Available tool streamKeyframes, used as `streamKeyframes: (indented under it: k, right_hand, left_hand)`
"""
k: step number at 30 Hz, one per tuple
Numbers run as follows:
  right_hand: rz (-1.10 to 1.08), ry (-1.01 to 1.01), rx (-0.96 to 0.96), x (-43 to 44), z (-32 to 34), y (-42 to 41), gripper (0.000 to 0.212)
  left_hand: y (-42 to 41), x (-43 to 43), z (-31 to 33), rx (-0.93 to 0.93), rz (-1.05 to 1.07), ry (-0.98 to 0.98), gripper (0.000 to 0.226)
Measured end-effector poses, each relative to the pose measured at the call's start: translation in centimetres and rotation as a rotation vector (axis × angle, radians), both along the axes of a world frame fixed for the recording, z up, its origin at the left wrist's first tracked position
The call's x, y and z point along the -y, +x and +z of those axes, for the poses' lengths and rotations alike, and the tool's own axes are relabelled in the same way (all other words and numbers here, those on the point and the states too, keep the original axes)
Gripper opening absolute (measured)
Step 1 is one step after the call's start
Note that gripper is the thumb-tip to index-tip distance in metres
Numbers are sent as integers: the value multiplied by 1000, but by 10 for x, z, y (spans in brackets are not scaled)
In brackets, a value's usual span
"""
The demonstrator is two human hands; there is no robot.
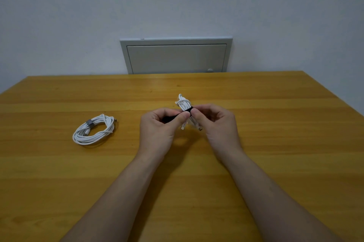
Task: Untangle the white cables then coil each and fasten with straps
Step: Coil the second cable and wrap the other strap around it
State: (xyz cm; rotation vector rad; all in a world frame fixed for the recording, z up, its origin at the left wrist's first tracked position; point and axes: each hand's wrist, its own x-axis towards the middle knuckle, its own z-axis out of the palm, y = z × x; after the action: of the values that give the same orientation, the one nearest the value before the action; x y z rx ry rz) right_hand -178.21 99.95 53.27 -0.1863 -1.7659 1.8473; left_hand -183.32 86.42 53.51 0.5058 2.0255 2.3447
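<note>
Head: left fingers (181,117) pinch strap (171,119); right fingers (196,114) grip cable (183,103).

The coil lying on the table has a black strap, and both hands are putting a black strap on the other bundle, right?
Not quite. The head view shows a grey strap on the coil, not a black one. The rest holds: the left hand and right hand are putting a black strap on the other bundle.
</note>
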Motion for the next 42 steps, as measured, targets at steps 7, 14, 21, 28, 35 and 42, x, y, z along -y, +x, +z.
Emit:
streamKeyframes:
  k: [7,14,21,28,35,42]
  right_hand:
    - [67,-189,-18,-7,0,1,11]
    - [148,-405,5,-2,0,1,28]
    - [214,-501,4,-2,1,1,25]
    - [240,-506,46,-3,1,1,23]
    - [256,-450,40,-4,1,1,23]
    - [231,-329,50,1,2,3,20]
  left_hand:
    - [-2,2,1,61,-144,58,12]
    - [5,-3,7,304,-160,216,11]
    - [3,-3,6,420,-266,244,16]
    - [4,-1,7,418,-240,216,25]
    - [6,-3,9,541,-174,266,19]
    - [9,-4,11,615,-148,290,17]
